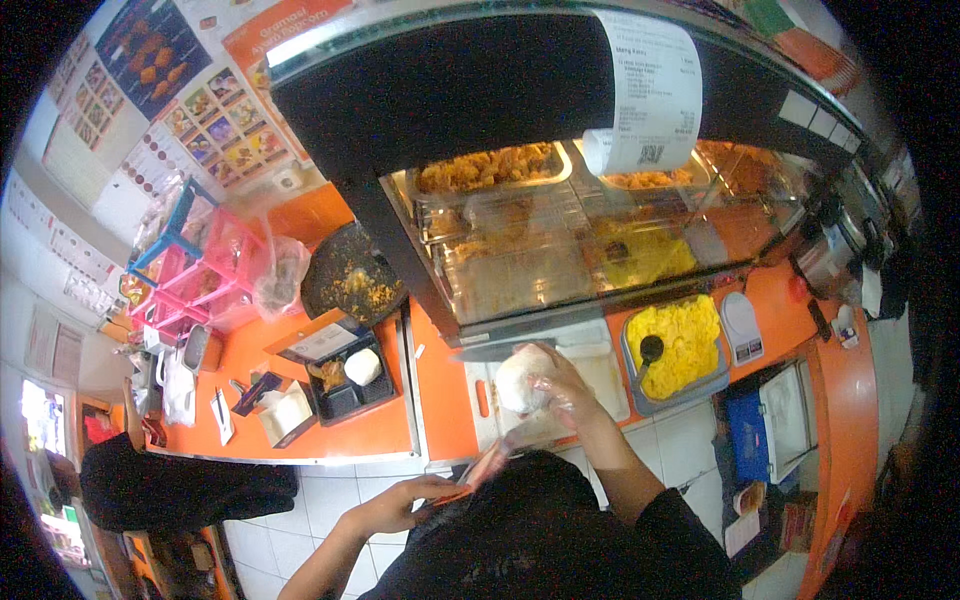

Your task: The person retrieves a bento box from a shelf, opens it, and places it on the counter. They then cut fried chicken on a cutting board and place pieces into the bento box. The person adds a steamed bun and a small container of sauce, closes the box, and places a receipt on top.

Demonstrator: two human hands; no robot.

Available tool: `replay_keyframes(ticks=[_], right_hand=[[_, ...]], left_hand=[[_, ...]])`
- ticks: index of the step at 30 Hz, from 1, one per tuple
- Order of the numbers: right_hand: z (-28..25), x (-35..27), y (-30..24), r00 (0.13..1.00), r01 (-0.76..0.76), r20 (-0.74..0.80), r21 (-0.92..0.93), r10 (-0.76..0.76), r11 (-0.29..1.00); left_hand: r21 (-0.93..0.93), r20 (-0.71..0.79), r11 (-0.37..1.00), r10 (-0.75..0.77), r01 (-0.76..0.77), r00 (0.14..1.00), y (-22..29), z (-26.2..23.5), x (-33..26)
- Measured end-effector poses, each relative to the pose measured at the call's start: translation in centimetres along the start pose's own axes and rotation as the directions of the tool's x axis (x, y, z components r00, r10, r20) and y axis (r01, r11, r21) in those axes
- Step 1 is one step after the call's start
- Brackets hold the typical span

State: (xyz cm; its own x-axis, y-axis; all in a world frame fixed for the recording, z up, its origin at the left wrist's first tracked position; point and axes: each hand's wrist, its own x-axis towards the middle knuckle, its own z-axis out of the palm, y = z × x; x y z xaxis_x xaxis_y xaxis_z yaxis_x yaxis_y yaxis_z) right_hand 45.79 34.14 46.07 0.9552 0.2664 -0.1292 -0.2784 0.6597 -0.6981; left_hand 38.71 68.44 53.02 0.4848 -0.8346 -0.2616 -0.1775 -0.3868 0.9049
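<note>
A white, rounded ball of rice (522,380) inside a clear plastic wrap is sitting in the person's right hand (562,392), whose fingers are curling around its right side and gripping it just above the white cutting board (610,375) at the middle of the orange counter (445,400). The left hand (398,503) is hovering lower down, close to the body and over the white floor tiles, with its fingers closing on a thin orange and clear wrapper (480,468) that is stretching up toward the rice ball. Just behind the board a knife (495,350) is lying flat against the foot of the glass warming cabinet (560,240). To the right of the board a metal tray of yellow rice (680,345) is resting with a black scoop (650,352) standing in it, and beside that a small white kitchen scale (742,325) is sitting on the counter. Inside the cabinet, pans of fried chicken (485,168) are lining the upper shelf, and a long paper receipt (648,95) is hanging over the cabinet's dark hood. To the left, a black compartment meal box (350,385) is lying open with a white rice portion in one section, next to a small open cardboard box (285,412). Farther left, a dark round pan of crumbs (350,275) and pink and blue plastic racks (195,265) are standing near the wall.
</note>
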Motion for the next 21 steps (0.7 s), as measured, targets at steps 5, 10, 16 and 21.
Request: replay_keyframes(ticks=[5,10,16,21], right_hand=[[1.7,1.5,3.3,0.991,-0.089,0.078,-0.176,0.104,0.98],[1.6,-1.6,4.6,0.881,-0.414,0.248,-0.008,0.403,0.91],[2.5,-4.4,6.2,0.906,-0.395,0.175,0.023,0.386,0.918],[1.8,-5.3,7.3,0.917,-0.398,0.107,0.193,0.383,0.897]], left_hand=[[-0.316,0.206,0.943,-0.042,0.107,0.978,-0.6,-1.9,0.9],[-0.151,0.191,0.952,-0.236,0.266,0.953,-0.1,-2.3,3.0],[0.011,0.061,0.991,-0.137,0.137,0.989,0.7,-2.9,5.3],[0.437,0.19,0.874,0.139,-0.21,0.972,0.2,-3.9,7.0]])
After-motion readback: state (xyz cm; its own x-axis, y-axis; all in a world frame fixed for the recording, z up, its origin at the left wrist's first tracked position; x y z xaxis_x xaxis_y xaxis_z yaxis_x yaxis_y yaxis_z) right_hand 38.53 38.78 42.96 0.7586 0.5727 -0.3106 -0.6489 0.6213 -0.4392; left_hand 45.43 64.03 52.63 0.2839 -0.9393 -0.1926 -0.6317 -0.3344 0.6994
